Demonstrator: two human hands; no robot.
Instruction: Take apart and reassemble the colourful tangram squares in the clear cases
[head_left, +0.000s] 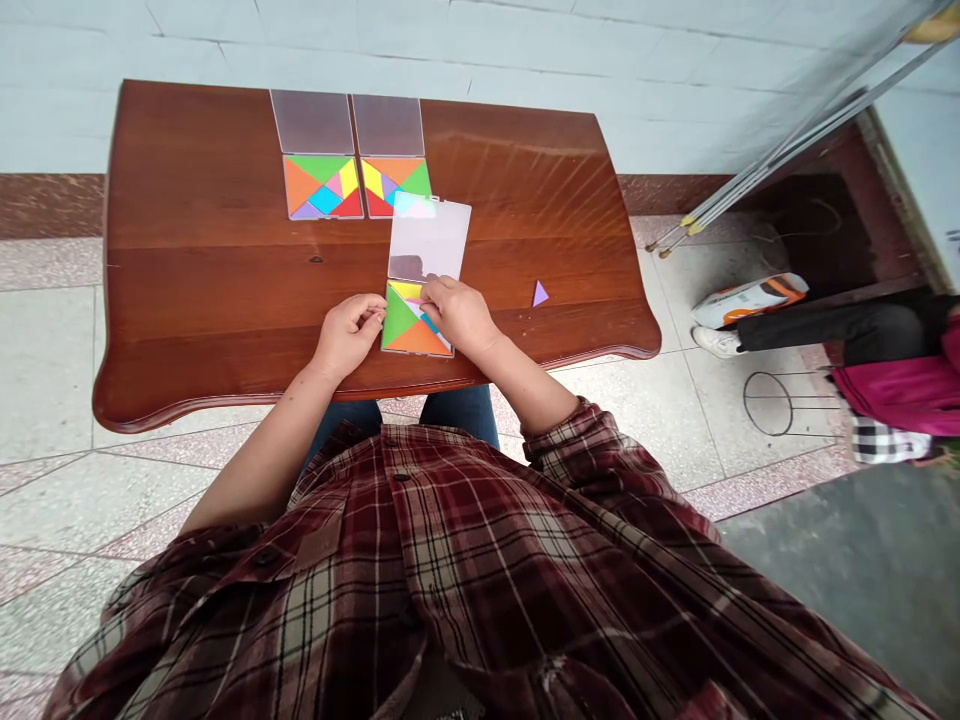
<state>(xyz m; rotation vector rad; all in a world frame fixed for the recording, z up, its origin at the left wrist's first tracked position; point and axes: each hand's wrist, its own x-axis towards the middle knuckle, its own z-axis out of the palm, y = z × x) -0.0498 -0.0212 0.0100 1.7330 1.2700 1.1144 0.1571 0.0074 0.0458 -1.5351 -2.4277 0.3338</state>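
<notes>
The left hand (349, 335), fingers curled, is gripping a clear plastic tray of coloured tangram pieces (397, 320) to steady it at the brown wooden table's (225, 300) near edge. The right hand (461, 315) is pressing pieces flat with open fingers.

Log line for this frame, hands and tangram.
left hand: left edge of near tangram tray | right hand: on its pieces | purple triangle: loose, right of tray | two filled trays: far side

Glossy reddish-brown wooden tabletop (187, 300) on pale speckled floor tiles (45, 330), against light tiled wall (600, 40) with dark-red skirting (45, 205).
</notes>
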